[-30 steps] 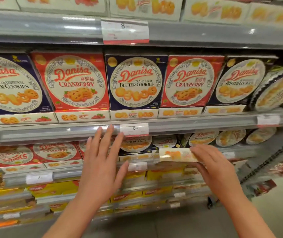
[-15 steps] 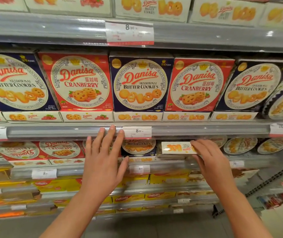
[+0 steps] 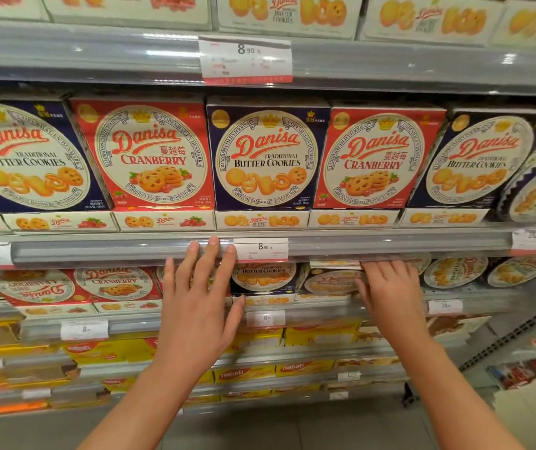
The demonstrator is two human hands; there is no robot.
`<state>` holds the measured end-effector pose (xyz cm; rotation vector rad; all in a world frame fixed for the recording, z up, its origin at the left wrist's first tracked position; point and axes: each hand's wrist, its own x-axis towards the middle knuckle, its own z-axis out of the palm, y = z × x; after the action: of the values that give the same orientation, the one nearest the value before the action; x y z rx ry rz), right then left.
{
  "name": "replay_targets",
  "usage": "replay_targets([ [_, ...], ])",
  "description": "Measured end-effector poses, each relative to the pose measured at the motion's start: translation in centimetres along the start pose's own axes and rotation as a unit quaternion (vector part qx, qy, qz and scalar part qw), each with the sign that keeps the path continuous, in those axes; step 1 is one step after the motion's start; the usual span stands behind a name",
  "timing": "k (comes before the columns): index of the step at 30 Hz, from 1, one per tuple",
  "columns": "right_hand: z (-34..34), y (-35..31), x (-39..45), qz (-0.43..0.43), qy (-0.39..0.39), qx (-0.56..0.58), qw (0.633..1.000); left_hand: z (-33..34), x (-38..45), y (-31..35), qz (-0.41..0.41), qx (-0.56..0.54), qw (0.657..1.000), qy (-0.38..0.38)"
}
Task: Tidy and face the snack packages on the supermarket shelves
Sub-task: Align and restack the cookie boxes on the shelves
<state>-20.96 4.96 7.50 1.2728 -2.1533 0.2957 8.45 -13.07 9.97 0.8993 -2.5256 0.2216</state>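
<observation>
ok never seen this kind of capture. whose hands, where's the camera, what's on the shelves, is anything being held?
No machine here: a person's two bare hands, filmed by one wide-angle camera worn on the head, looking forward and down. The shelves carry Danisa cookie boxes, blue butter cookies and red cranberry, standing face-out. The left hand is open, fingers straight, fingertips at the shelf rail and holds nothing. The right hand reaches under that rail to a pale box on the lower shelf; its fingertips are hidden, so the grip cannot be told.
</observation>
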Motion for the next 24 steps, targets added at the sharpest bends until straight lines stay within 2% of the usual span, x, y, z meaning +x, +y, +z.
replay_targets([
  [3, 0.7, -1.0, 0.6, 0.029, -0.066, -0.047, 0.996, 0.1, 0.0, 0.0, 0.002, 0.001, 1.000, 0.003],
  [7, 0.7, -2.0, 3.2, 0.083, -0.227, -0.109, 0.964, 0.1, 0.1, 0.0, 0.003, 0.001, 1.000, 0.003],
  [9, 0.9, -2.0, 4.3, 0.097, -0.254, -0.095, 0.958, 0.0, 0.1, 0.0, 0.005, 0.000, 1.000, 0.004],
  [17, 1.1, -2.1, 4.9, 0.110, -0.241, -0.052, 0.963, 0.1, 0.1, 0.0, 0.004, 0.007, 1.000, 0.001],
  [21, 0.4, -2.5, 4.5, 0.110, -0.268, -0.092, 0.953, 0.3, 0.1, 0.0, 0.003, 0.009, 1.000, 0.007],
  [22, 0.1, -2.5, 4.1, 0.105, -0.241, -0.088, 0.961, 0.3, 0.0, 0.0, 0.003, 0.009, 1.000, 0.010],
  [24, -0.6, -2.5, 2.5, 0.080, -0.136, -0.045, 0.986, 0.3, 0.0, 0.0, 0.002, 0.006, 1.000, 0.017],
])
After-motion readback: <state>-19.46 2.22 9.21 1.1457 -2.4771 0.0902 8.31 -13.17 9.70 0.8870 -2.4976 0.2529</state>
